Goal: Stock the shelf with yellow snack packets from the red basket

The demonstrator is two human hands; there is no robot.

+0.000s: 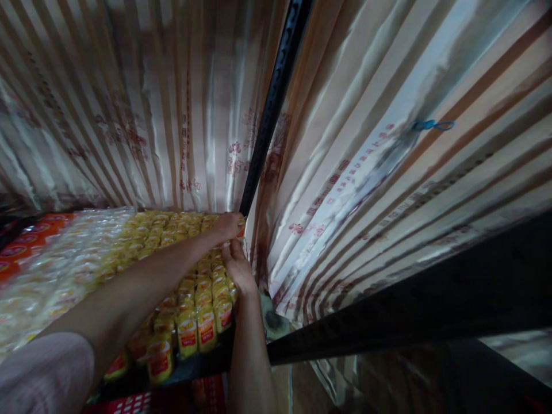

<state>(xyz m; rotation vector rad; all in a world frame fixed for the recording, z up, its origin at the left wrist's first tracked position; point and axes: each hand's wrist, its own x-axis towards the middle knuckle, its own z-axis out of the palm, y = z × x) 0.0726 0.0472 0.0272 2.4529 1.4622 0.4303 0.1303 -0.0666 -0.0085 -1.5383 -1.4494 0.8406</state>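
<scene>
Both arms reach forward to the far right corner of a shelf packed with yellow packets with red labels. My left hand is curled over the back corner of the yellow packets, beside a black upright post. My right hand lies just below it on the packets, fingers bent toward the same corner. What the fingers of either hand hold is hidden. The hands touch or nearly touch each other.
Clear bags of pale goods and red-orange packets fill the shelf's left part. Striped beige plastic sheeting with red print hangs behind and to the right. A dark shelf rail runs across the lower right.
</scene>
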